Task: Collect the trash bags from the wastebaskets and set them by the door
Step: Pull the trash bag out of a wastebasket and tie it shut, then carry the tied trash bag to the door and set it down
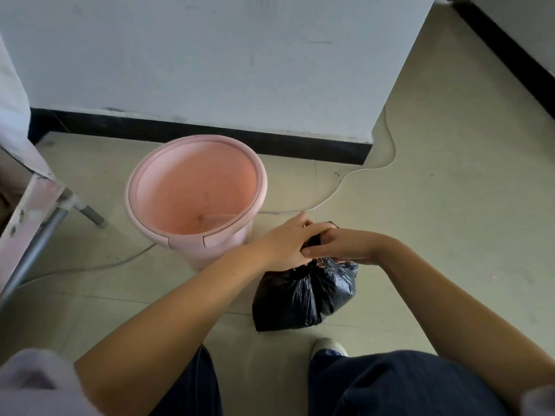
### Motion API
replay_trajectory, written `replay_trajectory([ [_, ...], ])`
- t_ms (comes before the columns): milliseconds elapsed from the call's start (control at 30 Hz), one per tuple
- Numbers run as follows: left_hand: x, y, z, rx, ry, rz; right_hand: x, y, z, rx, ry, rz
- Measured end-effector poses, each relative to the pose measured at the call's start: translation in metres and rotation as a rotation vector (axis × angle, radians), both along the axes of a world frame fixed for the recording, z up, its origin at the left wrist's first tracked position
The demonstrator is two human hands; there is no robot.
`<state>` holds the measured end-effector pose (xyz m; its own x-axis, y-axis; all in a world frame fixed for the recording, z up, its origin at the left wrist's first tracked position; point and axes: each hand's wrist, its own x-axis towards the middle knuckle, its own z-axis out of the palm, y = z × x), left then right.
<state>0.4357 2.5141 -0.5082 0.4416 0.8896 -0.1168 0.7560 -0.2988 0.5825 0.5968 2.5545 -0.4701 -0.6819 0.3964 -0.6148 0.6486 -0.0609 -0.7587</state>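
Hands meet over the gathered neck of a black trash bag (303, 298), which sits on the floor just to the right of the pink wastebasket (196, 193) and ahead of the person's shoe (329, 346). Left hand (285, 244) has its fingers curled round the bunched plastic; right hand (339, 246) pinches the same neck from the other side, the two hands touching. The bag's body hangs straight below the grip, so its long axis runs up into the hands, and I judge that any lift goes straight up from here. Neither hand looks nearer than the other. The wastebasket stands unlined. Whether a knot is tied I cannot tell, since the fingers cover the neck. No door shows. A white cable (369, 169) trails along the floor behind
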Motion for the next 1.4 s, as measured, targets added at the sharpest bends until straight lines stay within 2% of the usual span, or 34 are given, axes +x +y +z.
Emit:
replay_trajectory([
  [100,0.005,0.003,0.011,-0.182,-0.234,0.047,0.006,0.001,-0.002,-0.125,0.064,0.009],
  [200,0.008,0.011,0.008,-0.199,-0.33,0.241,0.011,0.008,-0.002,-0.128,0.093,-0.06],
  [367,-0.007,0.008,-0.015,-0.455,-0.605,0.42,0.028,0.023,-0.026,0.129,0.033,-0.232],
  [433,-0.007,0.005,-0.03,-0.537,-0.679,0.461,0.031,0.019,-0.04,0.316,-0.042,-0.269],
  [467,-0.006,0.005,-0.038,-0.53,-0.657,0.452,0.032,0.017,-0.048,0.431,-0.096,-0.247],
  [567,-0.006,0.009,-0.063,-0.373,-0.359,0.358,0.036,0.01,-0.071,0.651,-0.207,-0.144],
  [633,-0.007,0.01,-0.069,-0.326,-0.232,0.315,0.038,0.009,-0.08,0.683,-0.231,-0.122],
  [767,-0.006,0.009,-0.052,-0.306,-0.198,0.318,0.034,0.007,-0.068,0.683,-0.299,-0.076],
  [1000,-0.001,0.019,0.06,-0.397,-0.153,0.308,0.037,0.021,0.045,0.61,-0.362,-0.034],
  [1400,0.01,0.053,0.34,-0.325,-0.135,0.274,0.05,0.049,0.326,0.727,-0.388,-0.017],
])
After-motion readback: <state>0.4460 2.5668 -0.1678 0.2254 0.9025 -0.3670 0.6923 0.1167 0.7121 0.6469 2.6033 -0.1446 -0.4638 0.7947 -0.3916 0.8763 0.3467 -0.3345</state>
